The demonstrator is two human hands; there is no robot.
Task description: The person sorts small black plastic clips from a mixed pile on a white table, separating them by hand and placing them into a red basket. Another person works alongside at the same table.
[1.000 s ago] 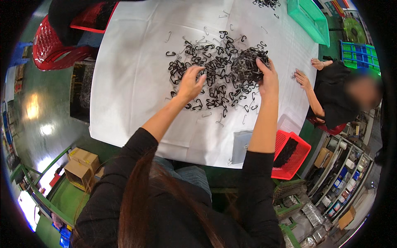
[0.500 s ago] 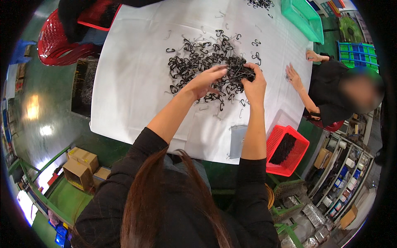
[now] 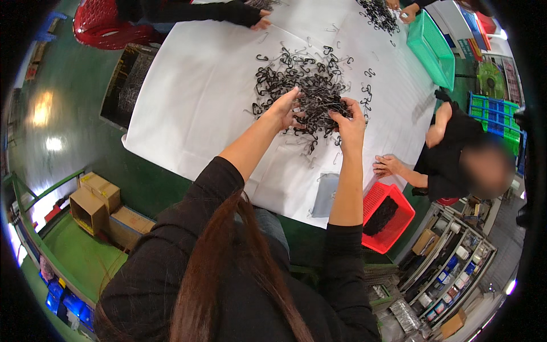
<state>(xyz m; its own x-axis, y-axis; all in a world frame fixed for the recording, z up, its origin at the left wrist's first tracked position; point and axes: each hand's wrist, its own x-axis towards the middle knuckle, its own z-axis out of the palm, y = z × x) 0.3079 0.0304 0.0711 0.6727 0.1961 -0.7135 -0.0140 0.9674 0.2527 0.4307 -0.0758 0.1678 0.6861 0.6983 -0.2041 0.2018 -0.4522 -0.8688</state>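
Observation:
Small black S-shaped hooks (image 3: 292, 73) lie heaped on a white-covered table (image 3: 188, 97) in front of me. A tangled bunch of hooks (image 3: 320, 107) sits between my hands at the near side of the heap. My left hand (image 3: 282, 109) cups the left edge of this bunch, its fingers apart. On the other side, my right hand (image 3: 350, 121) has its thumb and fingers curled round some of the hooks; the fingertips are partly hidden among them.
Right of my forearm, a red basket (image 3: 403, 225) holds dark pieces. A grey flat sheet (image 3: 326, 196) lies near the table edge. A co-worker's hand (image 3: 388, 166) rests at the right; another's hand (image 3: 262, 21) is at the far left. A green basket (image 3: 424, 43) stands far right.
The bunch from my right hand now lies lower and more spread out between both hands. The right co-worker's hand has moved nearer the red basket; a sleeved arm reaches in at far left.

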